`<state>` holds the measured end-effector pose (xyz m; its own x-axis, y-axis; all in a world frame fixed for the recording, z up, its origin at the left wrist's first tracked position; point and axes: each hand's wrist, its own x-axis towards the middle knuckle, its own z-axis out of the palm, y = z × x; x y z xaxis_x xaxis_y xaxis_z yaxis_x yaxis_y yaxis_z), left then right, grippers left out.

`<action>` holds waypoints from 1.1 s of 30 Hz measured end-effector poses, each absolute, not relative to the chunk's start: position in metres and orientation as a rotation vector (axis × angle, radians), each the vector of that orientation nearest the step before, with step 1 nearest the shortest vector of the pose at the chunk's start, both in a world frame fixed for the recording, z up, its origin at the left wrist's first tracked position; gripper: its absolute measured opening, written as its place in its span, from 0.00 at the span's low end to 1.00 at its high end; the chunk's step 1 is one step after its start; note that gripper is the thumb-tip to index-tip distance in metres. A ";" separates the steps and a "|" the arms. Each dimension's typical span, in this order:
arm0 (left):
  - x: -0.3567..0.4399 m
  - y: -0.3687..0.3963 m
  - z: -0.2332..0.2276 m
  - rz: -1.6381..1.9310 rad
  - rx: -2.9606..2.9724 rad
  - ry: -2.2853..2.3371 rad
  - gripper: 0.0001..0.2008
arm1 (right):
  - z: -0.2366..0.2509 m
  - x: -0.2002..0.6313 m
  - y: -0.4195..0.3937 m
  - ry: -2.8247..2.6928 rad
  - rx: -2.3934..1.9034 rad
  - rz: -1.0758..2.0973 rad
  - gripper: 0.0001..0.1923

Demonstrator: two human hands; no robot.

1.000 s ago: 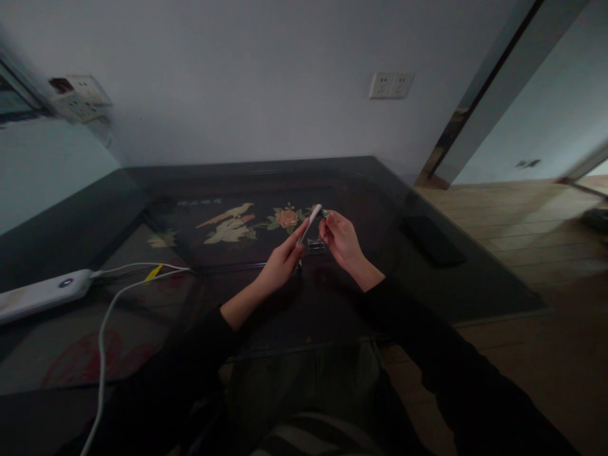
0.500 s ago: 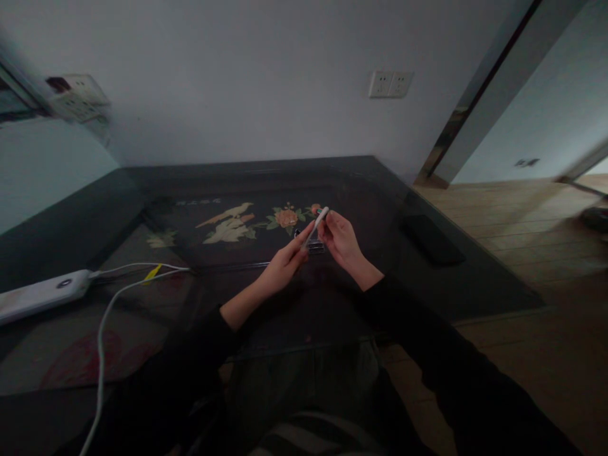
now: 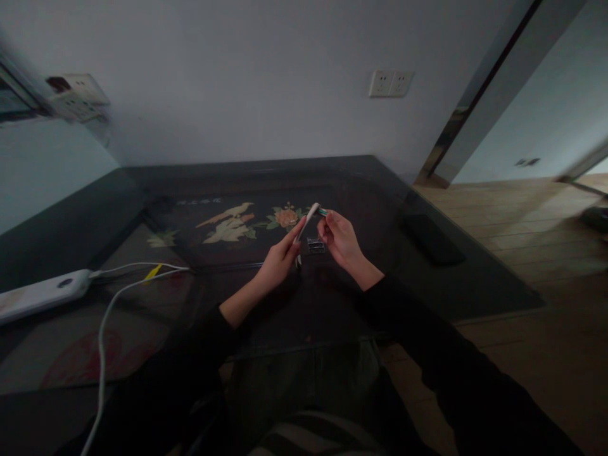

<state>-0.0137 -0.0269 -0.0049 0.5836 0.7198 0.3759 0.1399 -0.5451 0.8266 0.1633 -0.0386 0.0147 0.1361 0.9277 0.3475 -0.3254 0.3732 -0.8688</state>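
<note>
A dark glass-topped table (image 3: 332,171) is seen, its far edge set against the wall. Beneath the glass, a painted panel of a bird (image 3: 230,223) and flowers (image 3: 286,217) is shown toward the middle of the far half. A white power strip (image 3: 40,295) is laid near the left edge, and white cables (image 3: 107,316) are run from it across the surface toward the near edge. A small yellow tag (image 3: 152,273) is seen on these cables. A small clear object (image 3: 316,245) is placed near the centre; what it is cannot be told. A dark flat phone (image 3: 432,239) is laid close to the right edge.
</note>
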 end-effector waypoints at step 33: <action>-0.012 -0.029 -0.005 0.912 1.916 0.735 0.30 | 0.018 0.163 -0.040 -1.065 -0.757 1.020 0.24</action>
<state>-0.0123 -0.0290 -0.0048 0.5579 0.7709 0.3074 0.1370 -0.4509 0.8820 0.1627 -0.0398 0.0177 0.1404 0.9319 0.3346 -0.2938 0.3619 -0.8847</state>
